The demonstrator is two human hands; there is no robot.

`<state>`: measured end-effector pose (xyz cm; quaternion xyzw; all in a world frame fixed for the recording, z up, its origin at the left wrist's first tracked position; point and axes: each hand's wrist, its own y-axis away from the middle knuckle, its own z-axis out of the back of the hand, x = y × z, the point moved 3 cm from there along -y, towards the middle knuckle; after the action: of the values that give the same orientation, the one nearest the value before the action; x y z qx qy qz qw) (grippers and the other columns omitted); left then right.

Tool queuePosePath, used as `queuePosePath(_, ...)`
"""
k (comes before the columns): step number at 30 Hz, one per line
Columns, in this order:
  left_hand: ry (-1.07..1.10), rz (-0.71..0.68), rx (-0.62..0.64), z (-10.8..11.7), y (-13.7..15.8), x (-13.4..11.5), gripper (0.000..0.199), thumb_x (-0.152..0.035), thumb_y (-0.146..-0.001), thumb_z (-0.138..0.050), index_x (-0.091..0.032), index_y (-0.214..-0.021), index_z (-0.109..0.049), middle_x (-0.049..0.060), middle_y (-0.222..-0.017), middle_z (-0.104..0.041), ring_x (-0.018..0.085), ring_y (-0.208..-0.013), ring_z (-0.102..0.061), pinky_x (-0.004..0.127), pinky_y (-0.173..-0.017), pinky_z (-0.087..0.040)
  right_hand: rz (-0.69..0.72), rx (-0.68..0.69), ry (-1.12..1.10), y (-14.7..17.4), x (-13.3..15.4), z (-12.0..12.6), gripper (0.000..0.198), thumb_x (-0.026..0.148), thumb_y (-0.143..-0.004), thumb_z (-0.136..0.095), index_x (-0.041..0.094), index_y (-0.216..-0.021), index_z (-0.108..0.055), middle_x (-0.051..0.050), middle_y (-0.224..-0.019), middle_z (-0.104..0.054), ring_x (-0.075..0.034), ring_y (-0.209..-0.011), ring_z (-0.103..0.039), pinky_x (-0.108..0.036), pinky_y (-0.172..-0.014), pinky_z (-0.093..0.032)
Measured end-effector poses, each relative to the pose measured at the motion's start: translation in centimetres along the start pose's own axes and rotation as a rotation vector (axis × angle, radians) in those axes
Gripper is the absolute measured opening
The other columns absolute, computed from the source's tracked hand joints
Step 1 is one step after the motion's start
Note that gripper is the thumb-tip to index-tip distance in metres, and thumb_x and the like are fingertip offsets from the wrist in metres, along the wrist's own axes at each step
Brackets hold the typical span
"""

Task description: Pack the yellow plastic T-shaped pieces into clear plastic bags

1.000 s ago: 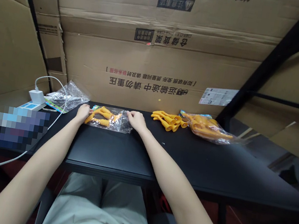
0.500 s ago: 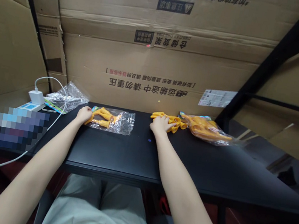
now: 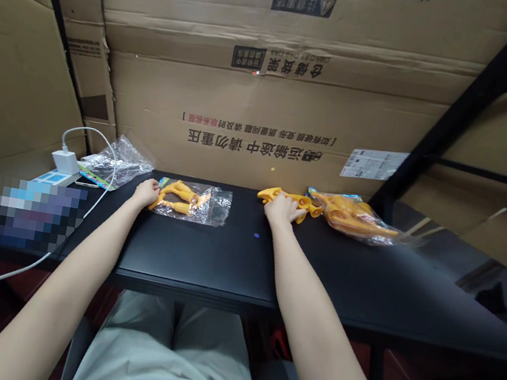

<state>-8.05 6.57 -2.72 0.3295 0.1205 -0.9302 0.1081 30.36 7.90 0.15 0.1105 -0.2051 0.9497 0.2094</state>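
Note:
My left hand (image 3: 147,192) is closed on the left end of a clear plastic bag (image 3: 219,207), which lies flat on the black table. Inside the bag are a few orange-yellow hollow pieces (image 3: 181,207) that look like rubber toys. Over to the right, my right hand (image 3: 283,210) reaches over a small heap of loose pieces of the same kind (image 3: 272,194), its fingers curled onto one. The heap partly hides beneath the hand, and some pieces show round open ends. Just right of it sits a fuller bag of orange-yellow pieces (image 3: 351,216).
A crumpled clear bag (image 3: 124,162) lies at the back left. Near it are a white charger (image 3: 65,160) on a power strip, with a white cable (image 3: 113,170) running over the table's front edge. Cardboard (image 3: 268,102) stands behind the table (image 3: 203,259); a black post (image 3: 440,117) rises at right.
My right hand has shifted slightly right over the loose pieces, its fingers more curled. The left hand keeps its hold on the bag. The view has tilted a little.

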Motion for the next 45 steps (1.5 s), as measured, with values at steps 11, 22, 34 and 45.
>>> queuePosePath(11,-0.137,-0.066,0.0,0.4,1.1,-1.5,0.04,-0.042,-0.074,-0.064,-0.018,-0.105,-0.064,0.01,-0.111,-0.067,0.023,-0.108,-0.06,0.029,-0.091,-0.041,0.158,-0.133,-0.101,1.0,1.2,2.1,0.033,0.017,-0.086,-0.035,0.011,-0.107,-0.06,-0.016,-0.111,-0.06,-0.029,-0.105,-0.051,-0.048,-0.093,-0.025)
queuePosePath(22,-0.249,-0.106,-0.075,0.6,2.3,-2.8,0.03,-0.025,-0.079,-0.056,-0.019,-0.106,-0.067,0.009,-0.107,-0.069,0.025,-0.106,-0.06,0.032,-0.094,-0.041,0.343,0.249,-0.094,5.3,6.5,4.6,0.04,0.012,-0.081,-0.046,0.016,-0.12,-0.049,-0.017,-0.117,-0.054,-0.027,-0.1,-0.061,-0.034,-0.08,-0.044)
queuePosePath(34,-0.144,-0.065,-0.09,0.5,1.7,-2.0,0.032,-0.016,-0.077,-0.054,-0.015,-0.106,-0.068,0.01,-0.103,-0.071,0.021,-0.1,-0.064,0.025,-0.086,-0.045,0.356,0.735,0.014,5.2,6.2,2.9,0.028,0.015,-0.08,-0.053,0.007,-0.103,-0.067,-0.015,-0.074,-0.069,-0.023,-0.066,-0.068,-0.032,-0.062,-0.052)
queuePosePath(45,-0.169,-0.084,-0.108,0.6,2.0,-2.2,0.034,-0.019,-0.078,-0.055,-0.016,-0.109,-0.067,0.009,-0.105,-0.07,0.023,-0.103,-0.062,0.026,-0.088,-0.044,0.524,0.323,0.241,4.3,5.4,4.6,0.028,0.005,-0.075,-0.054,0.017,-0.095,-0.069,-0.014,-0.115,-0.06,-0.029,-0.117,-0.047,-0.047,-0.093,-0.036)
